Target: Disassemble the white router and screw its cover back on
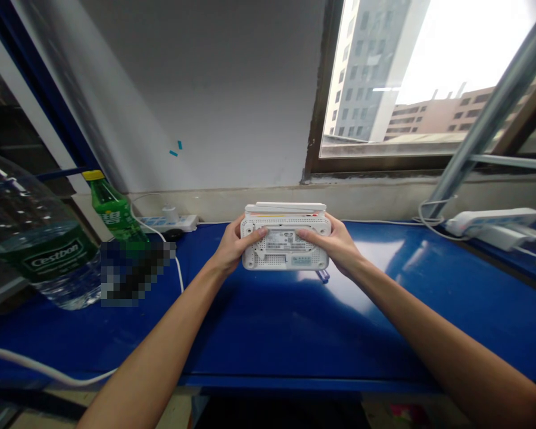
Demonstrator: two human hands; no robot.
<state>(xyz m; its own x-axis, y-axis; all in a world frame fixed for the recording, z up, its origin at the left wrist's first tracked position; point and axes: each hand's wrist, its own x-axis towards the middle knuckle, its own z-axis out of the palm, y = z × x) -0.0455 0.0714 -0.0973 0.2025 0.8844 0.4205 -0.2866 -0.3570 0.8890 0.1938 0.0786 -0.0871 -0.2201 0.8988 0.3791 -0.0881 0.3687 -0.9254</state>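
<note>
Router of white vented plastic, rectangular (277,225), held up over a glossy blue table (295,333).
Left hand (231,245) and right hand (340,245) grip its opposite ends, fingers curled firmly around it; both thumbs (255,237) lie flat on its labelled face, the router between them and the other fingers, mostly hidden behind.

A white router (286,243), antennas (290,207) folded along its top edge, shows its vented, labeled underside, held above the bench (295,339).
</note>
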